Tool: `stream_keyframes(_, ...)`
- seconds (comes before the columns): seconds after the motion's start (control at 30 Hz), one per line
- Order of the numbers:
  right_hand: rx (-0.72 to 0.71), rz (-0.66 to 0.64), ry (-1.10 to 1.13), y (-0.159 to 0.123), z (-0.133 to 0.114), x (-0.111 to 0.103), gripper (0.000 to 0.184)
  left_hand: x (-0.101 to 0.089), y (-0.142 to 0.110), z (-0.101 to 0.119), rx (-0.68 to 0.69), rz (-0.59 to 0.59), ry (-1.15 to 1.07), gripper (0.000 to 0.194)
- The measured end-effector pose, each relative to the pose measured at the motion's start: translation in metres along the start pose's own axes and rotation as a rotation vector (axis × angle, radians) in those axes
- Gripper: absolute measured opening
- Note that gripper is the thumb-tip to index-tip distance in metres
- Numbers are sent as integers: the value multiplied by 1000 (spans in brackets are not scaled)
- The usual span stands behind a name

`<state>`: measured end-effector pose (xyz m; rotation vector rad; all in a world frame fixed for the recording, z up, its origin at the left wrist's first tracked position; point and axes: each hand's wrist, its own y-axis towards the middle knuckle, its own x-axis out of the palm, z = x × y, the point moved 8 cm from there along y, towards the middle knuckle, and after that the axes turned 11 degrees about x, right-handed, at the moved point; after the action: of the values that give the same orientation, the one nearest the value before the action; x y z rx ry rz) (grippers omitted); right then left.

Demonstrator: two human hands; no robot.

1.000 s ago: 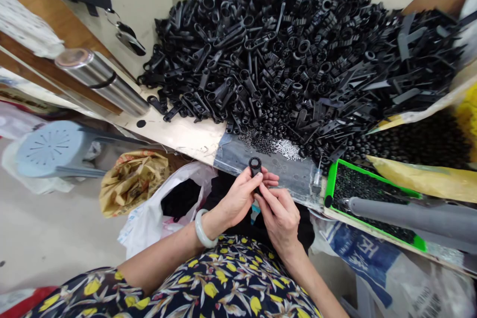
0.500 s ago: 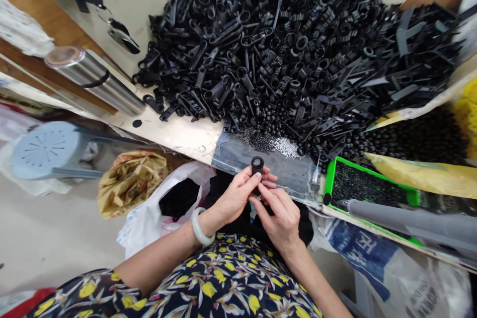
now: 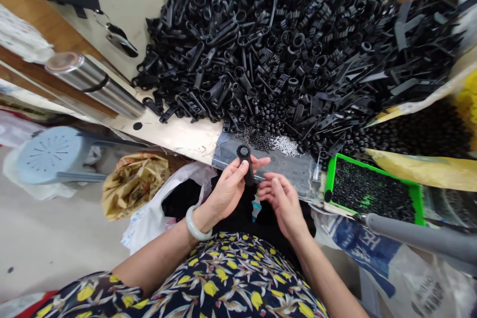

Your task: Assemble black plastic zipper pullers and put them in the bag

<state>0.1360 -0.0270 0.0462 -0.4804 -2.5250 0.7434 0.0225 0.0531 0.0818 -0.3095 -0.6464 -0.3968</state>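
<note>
A black plastic part with a round ring end stands between the thumb and fingers of my left hand, its ring end pointing away from me. My right hand is apart from the part, a little to its right, with the fingers loosely curled and nothing visible in them. Just beyond both hands, small silver pins lie in a little heap on the grey work strip. Tiny black pieces are heaped beside the pins.
A large pile of black plastic parts covers the bench. At right are a green tray of small black bits and a grey cylindrical tool. A steel flask stands at left; a blue stool is below.
My right hand has come off the black part and moved right, its fingers loosening. My left hand has shifted slightly left with the part, which now shows more of its length.
</note>
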Motion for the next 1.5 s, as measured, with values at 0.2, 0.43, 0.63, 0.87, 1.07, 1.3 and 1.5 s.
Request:
stream_keyframes(0.2,276,-298,223,8,16,43,45,-4,-5,19,100,-270,438,29)
stream_keyframes(0.43,-537,-8,-675,33,-58,2,25,-62,13,60,321,-74,773,41)
stream_keyframes(0.63,-897,206,-1303,42,-56,8,24,4,63,65,786,-342,1512,18)
stream_keyframes(0.87,-920,241,-1282,38,-56,8,22,67,126,25,969,-849,1960,29)
stream_keyframes(1.07,-907,253,-1312,40,-57,8,23,66,133,22,920,-921,1893,27)
stream_keyframes(1.3,-843,200,-1063,31,-70,-8,26,55,112,48,816,-653,1584,17)
stream_keyframes(1.5,-702,540,-939,31,-96,-65,25,15,49,30,486,-271,1069,14)
